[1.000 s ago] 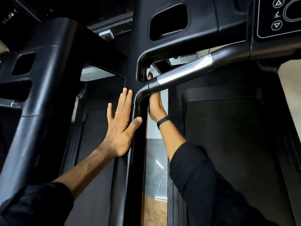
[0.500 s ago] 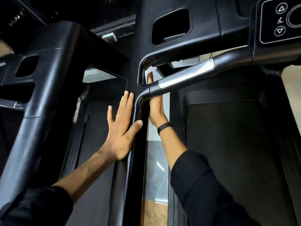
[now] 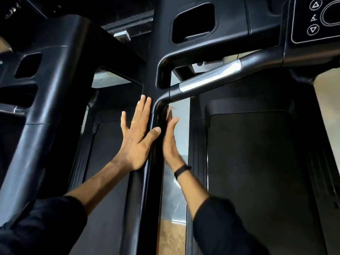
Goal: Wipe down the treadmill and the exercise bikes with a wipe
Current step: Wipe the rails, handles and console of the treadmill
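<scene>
A black treadmill upright (image 3: pixel 152 196) rises through the middle of the view. My left hand (image 3: pixel 137 142) lies flat against its left face, fingers straight and thumb spread onto the post. My right hand (image 3: pixel 171 144), blurred, presses flat against the post's right face just below the bend of the handlebar (image 3: pixel 211 80). A small whitish scrap, probably the wipe (image 3: pixel 172 108), shows at its fingertips; the rest is hidden between palm and post.
The console with arrow buttons (image 3: pixel 312 19) sits at the upper right. The treadmill belt (image 3: pixel 257 172) lies to the right, and a second treadmill's frame (image 3: pixel 46 89) stands close on the left. A narrow strip of floor (image 3: pixel 173 227) shows between the machines.
My right hand has slid down the post's right side, from behind the handlebar bend to below it. My left hand has stayed flat on the left face.
</scene>
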